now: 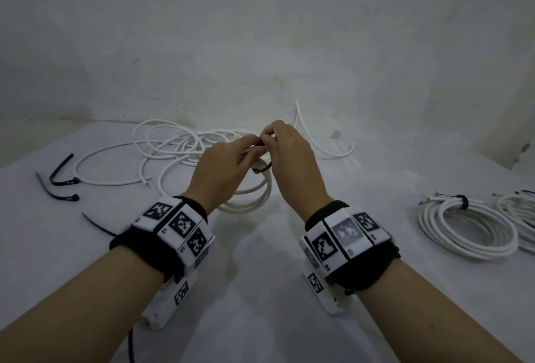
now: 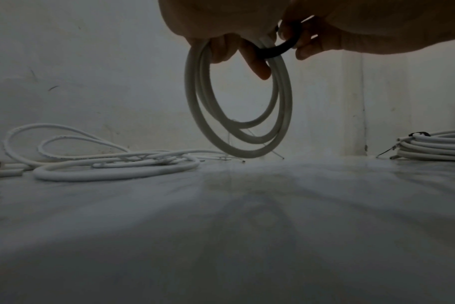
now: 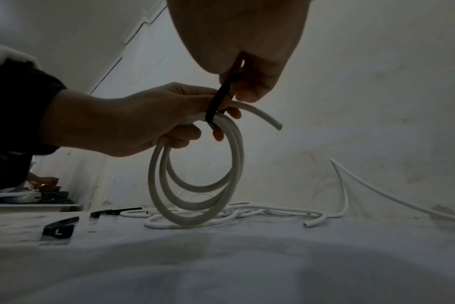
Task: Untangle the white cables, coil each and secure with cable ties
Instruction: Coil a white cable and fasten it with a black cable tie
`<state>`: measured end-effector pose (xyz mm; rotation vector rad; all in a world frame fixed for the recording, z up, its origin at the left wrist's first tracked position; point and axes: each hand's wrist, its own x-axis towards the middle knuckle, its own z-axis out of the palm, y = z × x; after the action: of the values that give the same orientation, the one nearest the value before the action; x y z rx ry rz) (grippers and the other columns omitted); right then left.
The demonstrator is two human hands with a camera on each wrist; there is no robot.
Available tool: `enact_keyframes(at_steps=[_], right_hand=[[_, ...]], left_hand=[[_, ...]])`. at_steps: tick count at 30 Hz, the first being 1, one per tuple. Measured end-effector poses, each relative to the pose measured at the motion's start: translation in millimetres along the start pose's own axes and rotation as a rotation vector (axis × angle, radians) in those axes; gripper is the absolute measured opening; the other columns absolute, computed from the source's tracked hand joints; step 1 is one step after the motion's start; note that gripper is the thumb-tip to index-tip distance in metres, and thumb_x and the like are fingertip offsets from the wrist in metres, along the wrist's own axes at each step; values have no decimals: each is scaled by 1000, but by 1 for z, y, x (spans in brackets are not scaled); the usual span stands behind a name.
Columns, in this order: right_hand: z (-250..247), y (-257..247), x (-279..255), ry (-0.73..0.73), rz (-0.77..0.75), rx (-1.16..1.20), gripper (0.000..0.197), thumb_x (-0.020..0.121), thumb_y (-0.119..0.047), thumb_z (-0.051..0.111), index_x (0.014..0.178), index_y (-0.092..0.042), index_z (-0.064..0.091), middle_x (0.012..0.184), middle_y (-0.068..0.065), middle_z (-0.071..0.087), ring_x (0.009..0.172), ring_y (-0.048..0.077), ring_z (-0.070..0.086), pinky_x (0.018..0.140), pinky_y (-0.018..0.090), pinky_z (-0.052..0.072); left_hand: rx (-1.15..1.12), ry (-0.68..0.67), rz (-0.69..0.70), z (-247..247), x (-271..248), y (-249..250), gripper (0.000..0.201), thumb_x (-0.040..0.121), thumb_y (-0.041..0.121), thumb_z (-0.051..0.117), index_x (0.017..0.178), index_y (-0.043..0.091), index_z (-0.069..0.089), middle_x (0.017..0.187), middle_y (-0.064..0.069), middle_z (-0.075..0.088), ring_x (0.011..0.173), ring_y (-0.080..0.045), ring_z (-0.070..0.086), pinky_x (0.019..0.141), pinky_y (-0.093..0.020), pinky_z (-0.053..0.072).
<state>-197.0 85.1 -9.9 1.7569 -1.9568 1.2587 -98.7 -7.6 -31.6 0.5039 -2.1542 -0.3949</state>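
The left hand (image 3: 122, 121) curls its grip round the top of a coil (image 3: 195, 181) of smooth, round white cable, three loops hanging upright, its lowest arc at the surface (image 1: 260, 290). The right hand (image 1: 292, 157) pinches a flat black tie (image 3: 218, 102) looped over the coil's top. One cut cable end (image 3: 275, 125) juts sideways. Loose cables (image 1: 173, 145) sprawl behind; spare ties (image 1: 62, 177) lie left, tied coils (image 1: 466, 226) right.
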Motion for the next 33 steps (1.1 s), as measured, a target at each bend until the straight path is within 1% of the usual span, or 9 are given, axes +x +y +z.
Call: enact_keyframes(at_steps=[2,4,6,9,13,18,23,27,33], right_hand=[[0,-2,-1,9,-44,22,24,97,-6,42,118,-9,52,101,4,58,84,16,58,71,23,46],[-1,-4,-2,18,-10,128,31,96,-6,41,126,-16,41,82,-3,57,69,13,56,60,18,43],[-2,-5,-1,63,47,237,21,97,-11,43,113,-19,34,71,2,55,60,14,54,55,24,42],[-3,-5,-1,95,33,244,10,96,-14,49,99,-13,40,79,3,57,68,16,57,64,33,49],[-1,-4,-3,99,-16,218,11,93,-11,53,96,-10,43,74,5,57,63,16,56,62,33,49],[0,-4,-3,100,-61,202,13,91,-10,56,98,-11,45,70,8,60,60,18,57,59,31,49],[3,-1,-3,89,-101,150,8,91,-12,57,93,-6,52,71,7,66,63,19,63,60,37,53],[4,0,-4,110,-131,117,9,89,-12,59,87,-5,53,69,6,65,61,19,62,59,36,53],[4,0,-4,129,-142,105,7,87,-10,60,83,-8,55,68,5,64,60,19,59,58,36,52]], left_hand=[[-12,22,-8,0,0,-2,50,87,57,32,105,24,66,77,5,72,70,-14,66,64,-36,51],[1,46,-17,0,1,-4,54,86,57,30,105,22,67,78,5,71,70,-15,65,64,-35,50],[10,77,-17,1,2,-7,57,86,58,28,105,22,68,77,3,71,70,-17,65,64,-38,51],[12,95,-3,1,3,-9,57,88,57,28,103,21,68,77,1,71,70,-18,65,66,-43,50],[34,98,-11,-1,2,-7,56,89,55,26,101,18,66,71,2,66,63,-17,58,59,-36,45],[60,81,-34,0,1,-4,39,91,49,30,87,19,55,55,15,48,51,-1,46,50,-22,28],[66,67,3,2,1,-6,46,85,52,20,82,19,50,55,8,50,50,-5,46,49,-29,32],[61,72,2,2,2,-10,52,87,52,21,88,16,58,61,1,60,55,-16,53,53,-33,39],[75,102,-6,3,2,-11,45,87,50,23,84,20,56,56,9,48,52,-5,46,50,-29,30]])
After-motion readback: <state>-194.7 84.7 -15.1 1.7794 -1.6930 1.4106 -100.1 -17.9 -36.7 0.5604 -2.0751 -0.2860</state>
